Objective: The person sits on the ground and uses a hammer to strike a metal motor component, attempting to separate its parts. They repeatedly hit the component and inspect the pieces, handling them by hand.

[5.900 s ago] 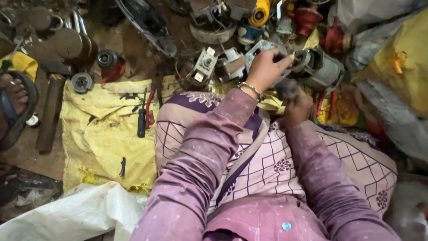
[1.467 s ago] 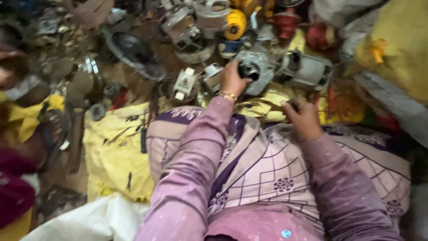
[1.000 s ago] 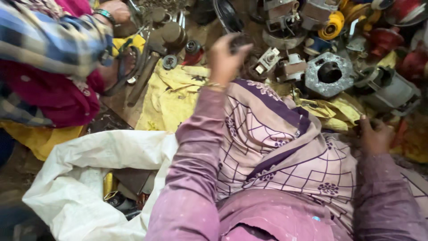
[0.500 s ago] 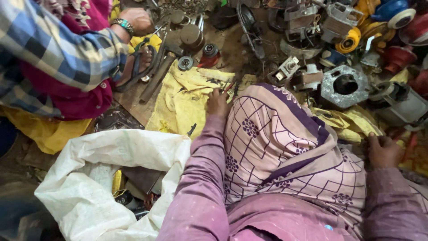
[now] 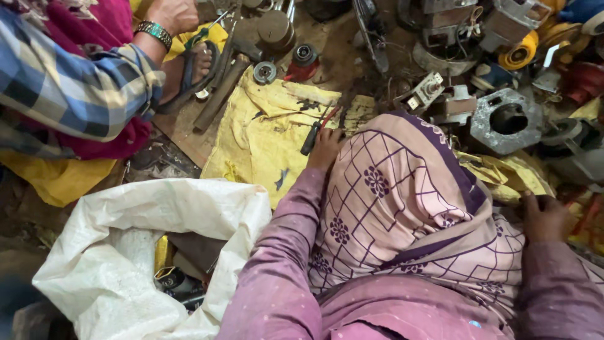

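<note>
My left hand (image 5: 325,148) reaches down past my patterned pink knee to a yellow cloth (image 5: 264,135) on the ground. Its fingertips touch a black-handled tool (image 5: 309,138) that lies beside a red-handled one (image 5: 328,116); whether the fingers close round it is not visible. My right hand (image 5: 545,217) rests at the right, fingers spread on crumpled yellow cloth (image 5: 503,176), holding nothing.
Another person sits at top left, with a plaid sleeve (image 5: 75,82), a braceleted hand (image 5: 168,14) and a sandalled foot (image 5: 189,66). A hammer (image 5: 219,94), bearings (image 5: 264,72), a grey motor housing (image 5: 506,119) and several scrap parts lie around. An open white sack (image 5: 126,252) stands at lower left.
The view has swung left from the scrap pile to the yellow cloth and the sack. My left hand left the motor parts and dropped onto the tools; my right hand stayed low at the right.
</note>
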